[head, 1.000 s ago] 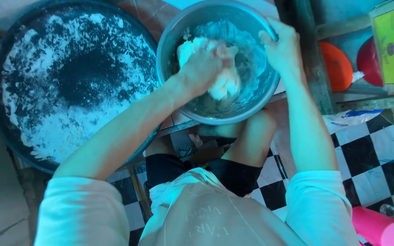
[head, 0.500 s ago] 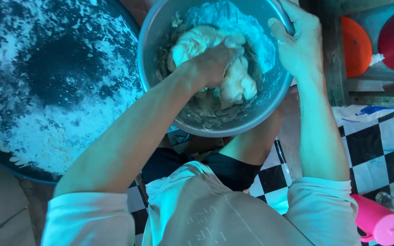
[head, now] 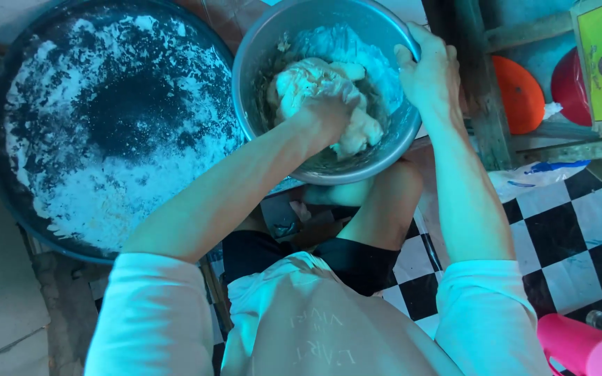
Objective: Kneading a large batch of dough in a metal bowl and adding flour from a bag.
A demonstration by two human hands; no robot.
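Note:
A metal bowl (head: 259,56) sits in front of me, resting above my bent knee. Inside it lies a pale lump of dough (head: 308,80) with loose white flour behind it. My left hand (head: 325,115) is pressed down into the dough as a closed fist. My right hand (head: 430,73) grips the bowl's right rim, fingers curled over the edge.
A large round dark tray (head: 106,132) dusted with white flour lies to the left of the bowl. Orange and red plastic lids (head: 520,94) stand on a shelf at the right. A pink container (head: 580,345) lies at the lower right on a black-and-white checkered floor (head: 573,230).
My left fist has shifted a little to the right on the dough. My right hand keeps its hold on the rim. The view has drifted slightly.

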